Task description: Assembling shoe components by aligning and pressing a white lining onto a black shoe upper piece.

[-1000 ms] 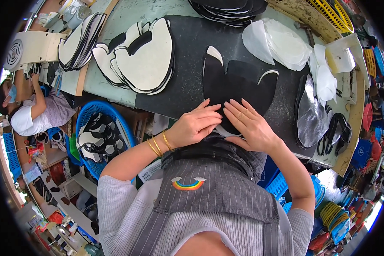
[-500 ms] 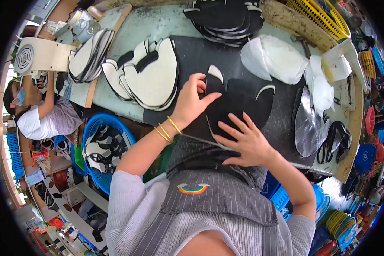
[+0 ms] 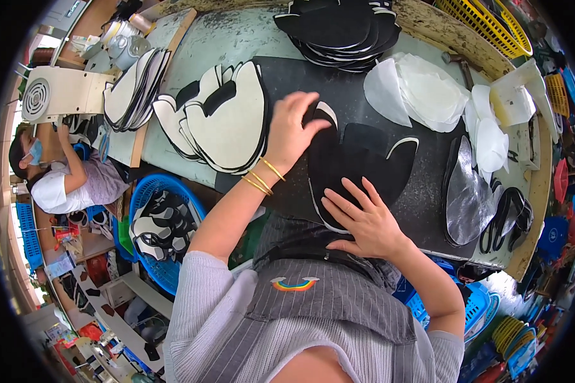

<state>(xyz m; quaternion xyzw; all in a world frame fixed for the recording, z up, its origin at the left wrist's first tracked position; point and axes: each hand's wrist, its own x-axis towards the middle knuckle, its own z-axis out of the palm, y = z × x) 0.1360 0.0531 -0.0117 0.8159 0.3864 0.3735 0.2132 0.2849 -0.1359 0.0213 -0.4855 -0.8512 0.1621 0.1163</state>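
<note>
A black, shoe-upper-shaped piece with white edging lies on a dark mat in front of me. My right hand rests flat on its lower part, fingers spread. At the piece's upper left horn is my left hand, its thumb reaching onto the black surface and apart from the slightly blurred, bent fingers. Nothing shows held in it. To its left lies a fanned pile of white pieces with black edges. A stack of black pieces lies at the far side.
White translucent sheets and a hammer lie at the far right, with shiny dark pieces and scissors nearer. Wooden edging bounds the table. A blue basket of cut pieces stands left. Another person works beyond.
My left hand has moved up slightly along the piece's upper left horn, with its fingers reaching farther out. The right hand stays flat on the piece. The whole view has shifted slightly.
</note>
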